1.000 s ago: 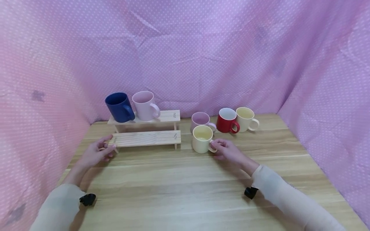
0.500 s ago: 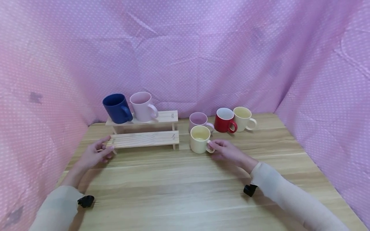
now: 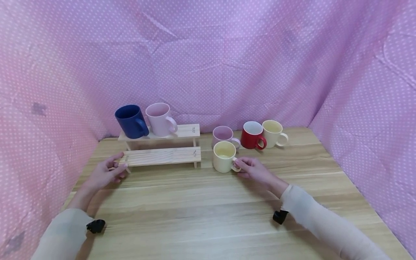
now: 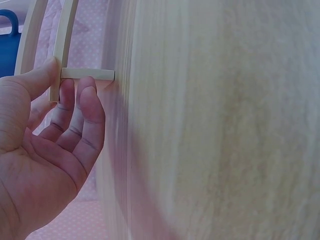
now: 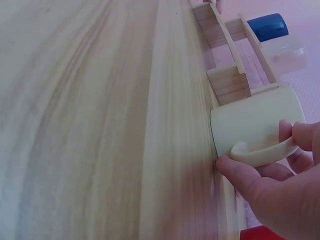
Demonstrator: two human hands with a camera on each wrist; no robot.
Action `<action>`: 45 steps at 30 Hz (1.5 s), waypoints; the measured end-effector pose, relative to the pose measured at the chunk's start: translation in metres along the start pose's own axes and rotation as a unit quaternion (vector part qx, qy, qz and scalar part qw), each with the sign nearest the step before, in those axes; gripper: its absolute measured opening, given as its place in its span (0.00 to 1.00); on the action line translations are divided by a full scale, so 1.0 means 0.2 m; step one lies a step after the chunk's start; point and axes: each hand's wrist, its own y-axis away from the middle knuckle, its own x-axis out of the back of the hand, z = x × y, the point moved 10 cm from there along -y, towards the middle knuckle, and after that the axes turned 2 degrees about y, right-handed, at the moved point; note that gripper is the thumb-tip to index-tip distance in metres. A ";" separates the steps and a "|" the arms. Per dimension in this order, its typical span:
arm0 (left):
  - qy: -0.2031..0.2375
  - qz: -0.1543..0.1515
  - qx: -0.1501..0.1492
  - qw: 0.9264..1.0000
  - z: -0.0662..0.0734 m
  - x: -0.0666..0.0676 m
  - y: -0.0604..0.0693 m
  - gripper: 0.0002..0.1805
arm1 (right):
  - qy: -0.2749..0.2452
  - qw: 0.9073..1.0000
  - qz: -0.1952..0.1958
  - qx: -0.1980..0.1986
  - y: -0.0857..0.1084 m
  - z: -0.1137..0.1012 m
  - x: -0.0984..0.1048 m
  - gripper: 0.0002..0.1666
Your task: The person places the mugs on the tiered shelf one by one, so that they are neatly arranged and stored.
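My right hand [image 3: 255, 171] pinches the handle of a pale yellow mug [image 3: 222, 162], which stands upright on the table. In the right wrist view this mug [image 5: 255, 120] is close to the rack's right end. At the left, my left hand [image 3: 102, 174] grips the left end of the lower shelf of a two-tier wooden rack [image 3: 162, 157]. The left wrist view shows the thumb on the shelf board [image 4: 62, 35], with fingers curled beneath beside a leg [image 4: 90, 74]. On the upper shelf are a blue mug [image 3: 130, 124] and a pale pink mug [image 3: 158, 123].
Behind the held mug stands a pinkish-purple mug [image 3: 217, 139], partly hidden by it. Further right are a red mug [image 3: 249, 140] with a white inside and another yellow mug [image 3: 271, 138], side by side. Pink dotted cloth [image 3: 208, 65] hangs behind and beside the table [image 3: 182, 216].
The head view has shifted slightly, so everything sits a little further left. Both hands keep their hold, and the mugs and rack stand as before.
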 end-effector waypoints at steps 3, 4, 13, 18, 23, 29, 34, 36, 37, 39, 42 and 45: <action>-0.001 -0.002 0.000 1.000 0.00 0.00 0.00 0.39 | -0.014 1.000 0.005 -0.008 0.00 0.01 0.00 0.22; -0.002 -0.002 0.000 1.000 0.00 0.00 0.00 0.39 | -0.017 1.000 0.004 -0.010 0.00 0.01 -0.01 0.22; -0.007 0.001 0.011 1.000 -0.01 0.00 0.00 0.40 | -0.048 0.998 -0.007 -0.027 0.01 -0.03 -0.02 0.21; -0.004 0.002 0.011 1.000 -0.01 0.00 0.00 0.39 | -0.071 0.997 -0.023 -0.016 0.01 -0.13 -0.04 0.21; -0.005 0.001 0.009 1.000 -0.01 0.00 0.00 0.39 | -0.050 0.998 -0.020 -0.011 0.00 -0.26 -0.06 0.21; -0.004 0.000 0.006 1.000 0.00 0.00 0.00 0.39 | -0.048 0.999 -0.020 -0.002 -0.06 -0.41 -0.10 0.21; -0.006 0.002 0.011 1.000 0.00 0.00 0.00 0.39 | -0.046 0.999 -0.027 0.010 -0.13 -0.51 -0.14 0.22; -0.007 0.000 0.014 1.000 0.01 0.00 0.00 0.39 | -0.046 0.999 -0.027 0.010 -0.15 -0.54 -0.15 0.22; -0.007 0.000 0.015 1.000 0.00 -0.01 0.00 0.39 | -0.043 0.999 -0.027 0.010 -0.16 -0.55 -0.16 0.21; -0.007 -0.002 0.019 1.000 0.00 -0.01 0.00 0.40 | -0.041 0.999 -0.024 0.007 -0.19 -0.57 -0.17 0.21; -0.009 -0.002 0.023 1.000 -0.01 -0.01 0.00 0.40 | -0.050 0.999 -0.018 0.006 -0.24 -0.60 -0.18 0.21; -0.009 -0.004 0.025 1.000 -0.01 -0.01 0.00 0.40 | -0.065 0.998 -0.007 0.004 -0.29 -0.62 -0.20 0.20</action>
